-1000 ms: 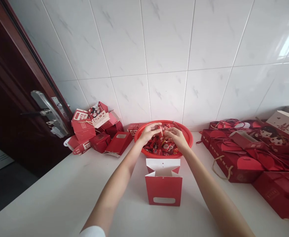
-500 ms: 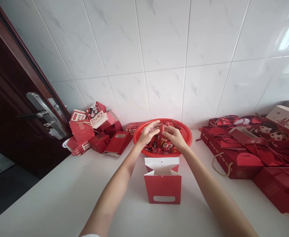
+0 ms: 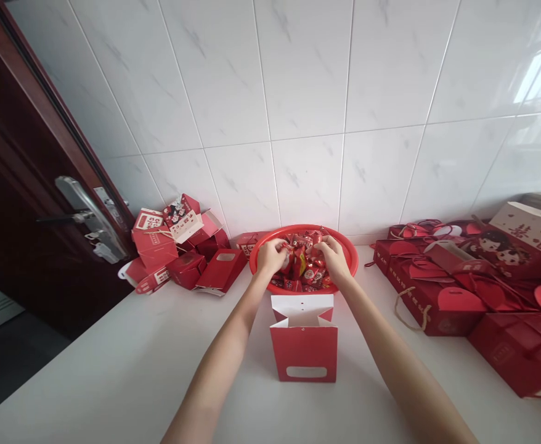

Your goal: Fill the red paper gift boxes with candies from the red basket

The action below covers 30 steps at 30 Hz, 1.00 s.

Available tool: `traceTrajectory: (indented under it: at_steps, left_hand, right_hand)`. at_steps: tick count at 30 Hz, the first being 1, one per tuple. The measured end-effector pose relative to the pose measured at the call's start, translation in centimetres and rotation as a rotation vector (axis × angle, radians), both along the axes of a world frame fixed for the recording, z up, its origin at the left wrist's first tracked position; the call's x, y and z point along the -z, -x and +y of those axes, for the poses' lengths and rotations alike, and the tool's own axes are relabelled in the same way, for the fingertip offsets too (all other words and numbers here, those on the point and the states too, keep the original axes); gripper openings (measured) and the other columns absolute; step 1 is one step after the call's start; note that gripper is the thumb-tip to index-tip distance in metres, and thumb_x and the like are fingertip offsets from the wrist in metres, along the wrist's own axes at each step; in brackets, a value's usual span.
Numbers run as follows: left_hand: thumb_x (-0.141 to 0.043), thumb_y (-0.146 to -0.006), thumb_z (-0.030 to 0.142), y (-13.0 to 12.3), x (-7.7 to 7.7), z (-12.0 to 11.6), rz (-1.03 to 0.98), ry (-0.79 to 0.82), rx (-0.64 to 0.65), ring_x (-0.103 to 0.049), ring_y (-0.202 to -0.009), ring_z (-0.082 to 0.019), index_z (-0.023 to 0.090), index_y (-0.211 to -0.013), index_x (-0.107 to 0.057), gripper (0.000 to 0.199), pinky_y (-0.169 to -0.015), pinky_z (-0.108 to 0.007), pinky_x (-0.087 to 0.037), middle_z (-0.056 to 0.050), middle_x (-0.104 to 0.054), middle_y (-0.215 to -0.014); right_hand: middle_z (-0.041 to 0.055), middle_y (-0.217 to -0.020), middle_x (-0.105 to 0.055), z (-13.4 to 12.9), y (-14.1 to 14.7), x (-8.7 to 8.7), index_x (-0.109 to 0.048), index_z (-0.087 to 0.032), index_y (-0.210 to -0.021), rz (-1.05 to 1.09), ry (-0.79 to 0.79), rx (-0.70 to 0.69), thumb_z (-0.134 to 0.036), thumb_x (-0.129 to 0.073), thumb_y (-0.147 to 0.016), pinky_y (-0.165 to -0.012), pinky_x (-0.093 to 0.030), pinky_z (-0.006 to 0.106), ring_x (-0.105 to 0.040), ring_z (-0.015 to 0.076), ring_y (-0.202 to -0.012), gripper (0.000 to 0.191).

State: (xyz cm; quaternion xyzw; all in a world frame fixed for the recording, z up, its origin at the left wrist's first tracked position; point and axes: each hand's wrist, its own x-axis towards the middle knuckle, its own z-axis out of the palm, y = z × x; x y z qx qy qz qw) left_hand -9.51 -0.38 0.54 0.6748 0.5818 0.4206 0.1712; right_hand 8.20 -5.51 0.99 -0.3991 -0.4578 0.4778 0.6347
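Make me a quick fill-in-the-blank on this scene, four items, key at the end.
1. The left hand and right hand are both at a plastic basket whose color is ____.
2. The gift box standing in front of the basket has its top flaps ____, not closed.
3. The metal door handle is on the ____ side of the picture.
4. The wall behind the basket is covered with large, pale, grey-veined ____ separated by straight joint lines.

Missing words: red; open; left; tiles.

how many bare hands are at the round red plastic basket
2: the bare left hand over the left side of the round red plastic basket, the bare right hand over its right, both at the shiny red-wrapped pieces. Neither is hidden, though some fingertips are.
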Motion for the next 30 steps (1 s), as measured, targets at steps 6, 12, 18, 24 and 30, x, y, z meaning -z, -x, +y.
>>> traceTrajectory:
  at_steps: [6,12,18,24,30]
  left_hand:
    - [-0.058,-0.085,0.038,0.6,-0.5,0.0,-0.393,-0.253,0.012,-0.07,-0.096,-0.021,0.017,-0.1,-0.065,0.027,-0.087,-0.031,-0.055,-0.009,-0.074,-0.098]
    - [-0.069,-0.077,0.048,0.3,-0.2,-0.1,-0.534,-0.262,0.205,-0.07,-0.091,-0.021,0.018,-0.092,-0.063,0.034,-0.082,-0.032,-0.056,-0.007,-0.072,-0.094]
    - [-0.074,-0.075,0.048,-0.1,-0.5,-0.9,-0.567,-0.21,0.342,-0.071,-0.086,-0.021,0.02,-0.096,-0.064,0.037,-0.069,-0.029,-0.058,-0.005,-0.073,-0.092]
    - [-0.078,-0.073,0.046,-0.2,-0.2,-0.6,-0.36,-0.08,0.437,-0.07,-0.104,-0.025,0.022,-0.113,-0.062,0.05,-0.086,-0.036,-0.058,-0.008,-0.073,-0.111]
    - [-0.088,-0.062,0.033,-0.8,0.5,-0.3,0.238,0.083,0.586,-0.068,-0.112,-0.032,0.021,-0.128,-0.063,0.072,-0.095,-0.043,-0.054,-0.012,-0.069,-0.128]
  right_hand:
    - [-0.0003,-0.062,-0.061,0.4,-0.4,0.0,-0.049,-0.024,-0.065,0.064,-0.018,-0.07,-0.035,-0.061,-0.072,-0.06,-0.043,0.031,-0.051,0.016,-0.058,0.019]
    - [-0.0005,-0.087,-0.07,0.3,-0.6,0.1,-0.064,-0.023,-0.079,0.051,-0.037,-0.196,-0.043,-0.079,-0.069,-0.069,-0.043,0.028,-0.061,0.017,-0.081,0.027]
    - [-0.0005,-0.087,-0.071,0.2,-0.7,0.2,-0.07,-0.022,-0.087,0.045,-0.08,-0.366,-0.044,-0.084,-0.07,-0.065,-0.043,0.026,-0.065,0.0161,-0.081,0.032]
    - [-0.0022,-0.082,-0.07,0.6,-0.7,0.3,-0.064,-0.023,-0.085,0.267,-0.086,-0.075,-0.042,-0.088,-0.06,-0.064,-0.054,0.028,-0.065,0.0149,-0.072,0.04]
    - [-0.005,-0.073,-0.062,1.0,-0.6,0.3,-0.056,-0.022,-0.077,0.406,-0.081,0.154,-0.041,-0.084,-0.06,-0.061,-0.059,0.028,-0.062,0.0129,-0.065,0.038]
